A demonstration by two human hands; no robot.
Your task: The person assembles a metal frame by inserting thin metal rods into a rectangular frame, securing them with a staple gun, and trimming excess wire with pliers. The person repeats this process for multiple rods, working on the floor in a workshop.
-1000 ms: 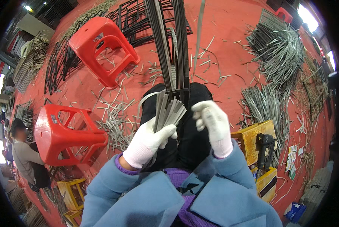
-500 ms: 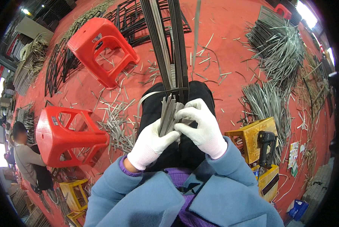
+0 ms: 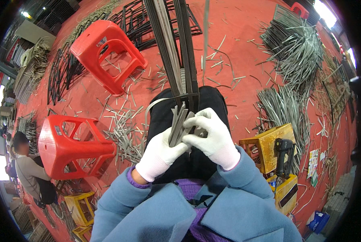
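Observation:
My left hand (image 3: 160, 151), in a white knit glove, is wrapped round a short bundle of flat grey strips (image 3: 177, 126) above my lap. The strips stand upright and their tops fan out a little. My right hand (image 3: 212, 139), gloved the same, has curled fingers and thumb against the bundle's right side; the exact contact at its fingertips is partly hidden. Just beyond, a frame piece wound in dark grey strips (image 3: 170, 52) rises away from my knees. A thin pale strip (image 3: 158, 101) loops out to the left from its near end.
Two red plastic stools (image 3: 73, 147) stand on the left. Cut strip scraps (image 3: 126, 135) litter the red floor (image 3: 245, 60). Long grey strips (image 3: 285, 117) lie in heaps at the right, near a yellow stool (image 3: 269, 145) and a black power tool (image 3: 283, 157). Another person (image 3: 29, 173) works far left.
My right hand's fingers have spread slightly apart beside the bundle. The wound frame piece appears shifted a little left. My left hand keeps its grip on the strips.

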